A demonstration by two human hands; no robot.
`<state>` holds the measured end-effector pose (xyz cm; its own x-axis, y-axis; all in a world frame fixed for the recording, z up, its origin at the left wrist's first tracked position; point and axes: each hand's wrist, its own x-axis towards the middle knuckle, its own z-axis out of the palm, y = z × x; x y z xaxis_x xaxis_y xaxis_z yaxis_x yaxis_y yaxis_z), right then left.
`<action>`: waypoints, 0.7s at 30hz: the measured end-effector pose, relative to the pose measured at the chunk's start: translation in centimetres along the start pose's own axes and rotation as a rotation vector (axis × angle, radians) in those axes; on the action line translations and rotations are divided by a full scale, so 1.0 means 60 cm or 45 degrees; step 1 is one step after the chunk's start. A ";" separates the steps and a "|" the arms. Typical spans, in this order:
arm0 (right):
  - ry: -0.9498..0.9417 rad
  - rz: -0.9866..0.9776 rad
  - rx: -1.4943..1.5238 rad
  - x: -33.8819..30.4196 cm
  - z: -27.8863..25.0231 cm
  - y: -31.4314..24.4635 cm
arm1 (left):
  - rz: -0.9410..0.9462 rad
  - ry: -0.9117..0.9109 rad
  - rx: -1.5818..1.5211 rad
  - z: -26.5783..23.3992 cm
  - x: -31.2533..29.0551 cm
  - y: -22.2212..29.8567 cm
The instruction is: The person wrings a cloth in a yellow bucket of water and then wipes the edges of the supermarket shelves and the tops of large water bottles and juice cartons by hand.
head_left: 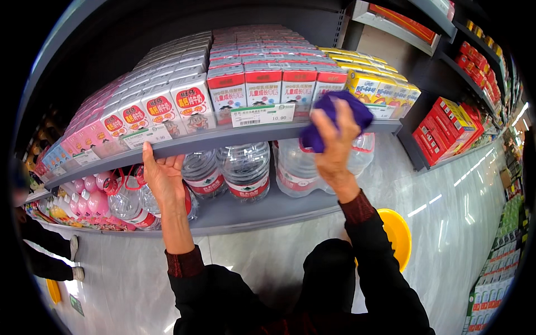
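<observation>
A bunched purple cloth (349, 114) is in my right hand (336, 148), whose fingers close on it at the front rail of the shelf (312, 129), near its right end. The hand is slightly smeared by motion. My left hand (166, 173) grips the same shelf edge farther left, palm up. Its thumb rests on the front by a price label (146, 137), and its other fingers curl beneath, partly hidden. Behind the rail stand white milk cartons (190, 103), red-topped cartons (262, 86) and yellow cartons (385, 89) in tight rows.
Large clear water bottles (244, 167) stand on the lower shelf (245, 215), with pink bottles (95, 204) at left. A yellow bucket (397, 237) sits on the floor by my right arm. Red boxes (446, 131) stand at right. Another person's legs (50, 251) show at left.
</observation>
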<state>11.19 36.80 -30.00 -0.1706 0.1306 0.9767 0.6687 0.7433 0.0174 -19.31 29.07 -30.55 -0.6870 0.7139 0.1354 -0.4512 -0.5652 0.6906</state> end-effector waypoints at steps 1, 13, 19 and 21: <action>-0.159 -0.013 0.112 0.015 0.012 -0.036 | 0.014 -0.002 0.000 0.000 -0.003 0.002; -0.571 0.257 1.255 0.176 -0.008 -0.144 | -0.006 -0.060 -0.011 -0.011 0.005 0.012; -0.032 0.577 0.953 0.297 -0.010 -0.007 | -0.039 -0.082 -0.086 0.005 -0.004 0.003; -0.531 0.668 0.688 0.309 0.006 0.021 | -0.076 -0.077 -0.079 0.010 -0.007 -0.001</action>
<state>8.62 40.36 -11.95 -0.2588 0.6962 0.6696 0.3171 0.7160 -0.6219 -18.63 29.03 -30.20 -0.6233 0.7695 0.1393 -0.5259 -0.5444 0.6535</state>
